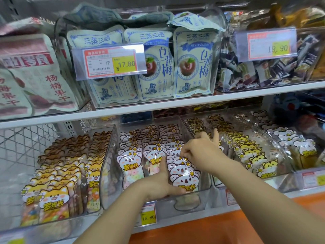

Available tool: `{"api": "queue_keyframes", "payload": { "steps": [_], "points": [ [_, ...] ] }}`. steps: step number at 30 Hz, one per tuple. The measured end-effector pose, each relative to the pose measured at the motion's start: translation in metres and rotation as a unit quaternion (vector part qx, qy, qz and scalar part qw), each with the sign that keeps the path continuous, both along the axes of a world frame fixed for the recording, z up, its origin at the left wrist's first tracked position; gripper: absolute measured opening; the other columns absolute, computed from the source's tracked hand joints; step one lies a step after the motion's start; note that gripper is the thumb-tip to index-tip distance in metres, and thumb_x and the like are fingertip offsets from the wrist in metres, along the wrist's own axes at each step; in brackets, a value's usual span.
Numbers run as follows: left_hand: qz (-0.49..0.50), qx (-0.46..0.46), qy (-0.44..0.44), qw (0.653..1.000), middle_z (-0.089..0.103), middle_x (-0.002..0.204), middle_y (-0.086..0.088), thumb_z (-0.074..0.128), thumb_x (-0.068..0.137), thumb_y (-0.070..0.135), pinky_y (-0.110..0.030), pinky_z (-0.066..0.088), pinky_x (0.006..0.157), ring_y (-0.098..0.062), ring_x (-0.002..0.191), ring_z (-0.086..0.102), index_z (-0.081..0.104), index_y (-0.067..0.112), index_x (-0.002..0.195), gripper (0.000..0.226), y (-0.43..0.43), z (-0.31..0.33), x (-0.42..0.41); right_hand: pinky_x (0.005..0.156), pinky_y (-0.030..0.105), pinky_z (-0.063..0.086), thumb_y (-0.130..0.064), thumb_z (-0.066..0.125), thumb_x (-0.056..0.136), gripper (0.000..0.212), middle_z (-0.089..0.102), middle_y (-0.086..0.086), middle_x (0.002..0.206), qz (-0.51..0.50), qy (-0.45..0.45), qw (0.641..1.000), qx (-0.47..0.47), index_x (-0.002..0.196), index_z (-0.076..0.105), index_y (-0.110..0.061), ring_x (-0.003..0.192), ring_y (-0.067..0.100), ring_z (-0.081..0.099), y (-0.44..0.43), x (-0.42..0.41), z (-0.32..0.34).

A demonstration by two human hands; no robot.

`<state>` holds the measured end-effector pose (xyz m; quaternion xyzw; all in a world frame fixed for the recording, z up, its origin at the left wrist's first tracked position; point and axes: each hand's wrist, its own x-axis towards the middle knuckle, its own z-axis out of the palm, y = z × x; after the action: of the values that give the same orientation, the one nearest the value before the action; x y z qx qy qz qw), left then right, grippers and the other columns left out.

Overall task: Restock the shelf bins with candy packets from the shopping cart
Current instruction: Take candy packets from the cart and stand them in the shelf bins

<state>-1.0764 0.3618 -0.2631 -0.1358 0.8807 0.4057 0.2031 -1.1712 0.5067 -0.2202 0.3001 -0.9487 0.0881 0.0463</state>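
Nearest, an orange ledge [255, 224] was seen under the front edge of the lower shelf [249, 202], and a yellow price tag [148, 215] was fixed on that edge. Just behind it, the clear middle bin [109, 173] was filled with koala packets [151, 155], stood upright in three rows running front to back. The front koala packet [184, 176] of the right-hand row was grasped by the left hand [160, 184], with the thumb raised along its left edge and the fingers curled across its lower front. Slightly further back in the same row, the tops of the packets were pinched by the bent fingertips of the right hand [198, 148], while one finger was held out straight towards the back.

At the left end of the shelf, a left bin [103, 152] of fox packets [52, 196] was set touching the middle bin. On the other side, a right bin [281, 143] of yellow cat packets [253, 159] was placed.

Farthest, above the white upper shelf [175, 103], blue-lettered plum pouches [158, 67] were stood in a clear bin behind a price tag [109, 62], and small wrapped sweets [260, 71] were heaped towards the right end
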Motion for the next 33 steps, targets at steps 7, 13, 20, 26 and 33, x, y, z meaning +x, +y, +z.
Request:
{"api": "queue_keyframes", "payload": {
  "steps": [7,13,20,26,33],
  "points": [
    [-0.009,-0.100,-0.013,0.995,0.041,0.156,0.002,0.074,0.064,0.074,-0.032,0.036,0.112,-0.020,0.136,0.046,-0.027,0.032,0.151,0.140,-0.012,0.010,0.002,0.113,0.065,-0.014,-0.036,0.052,0.101,0.025,0.059,-0.017,0.133,0.049,-0.018,0.998,-0.017,0.119,0.066,-0.045,0.144,0.019,0.023,0.020,0.003,0.012],
    [0.013,-0.130,0.008,0.991,0.017,0.166,-0.005,0.068,0.078,0.068,-0.026,0.033,0.109,-0.024,0.144,0.035,-0.018,0.016,0.156,0.127,-0.002,0.038,0.028,0.117,0.060,-0.004,-0.039,0.055,0.098,0.025,0.061,-0.011,0.128,0.069,0.012,0.998,-0.011,0.120,0.065,-0.041,0.138,0.017,0.032,0.041,0.033,0.021],
    [-0.022,-0.153,0.201,0.967,0.046,0.148,0.004,0.065,0.092,0.046,-0.025,0.043,0.094,-0.015,0.120,0.055,0.016,0.031,0.157,0.082,0.064,0.097,0.072,0.103,0.040,0.044,-0.037,0.059,0.095,0.024,0.069,-0.008,0.118,0.093,-0.006,0.994,-0.051,0.115,0.070,-0.034,0.114,0.019,0.058,0.093,0.089,0.054],
    [-0.123,-0.107,0.313,0.936,0.059,0.118,0.009,0.067,0.093,0.035,-0.020,0.048,0.077,-0.005,0.087,0.060,0.039,0.038,0.144,0.058,0.166,0.142,0.097,0.083,0.024,0.045,-0.029,0.059,0.097,0.027,0.071,-0.002,0.113,0.088,0.007,0.995,-0.040,0.120,0.071,-0.021,0.105,0.016,0.063,0.191,0.136,0.141],
    [-0.216,-0.068,0.408,0.885,0.062,0.109,0.014,0.059,0.098,0.022,-0.014,0.047,0.070,-0.005,0.083,0.061,0.055,0.034,0.130,0.035,0.310,0.146,0.097,0.083,0.029,0.053,-0.032,0.063,0.095,0.022,0.072,-0.009,0.104,-0.021,-0.029,0.999,-0.028,0.113,0.071,-0.022,0.092,0.007,0.066,0.376,0.192,0.146]
  ]
}}
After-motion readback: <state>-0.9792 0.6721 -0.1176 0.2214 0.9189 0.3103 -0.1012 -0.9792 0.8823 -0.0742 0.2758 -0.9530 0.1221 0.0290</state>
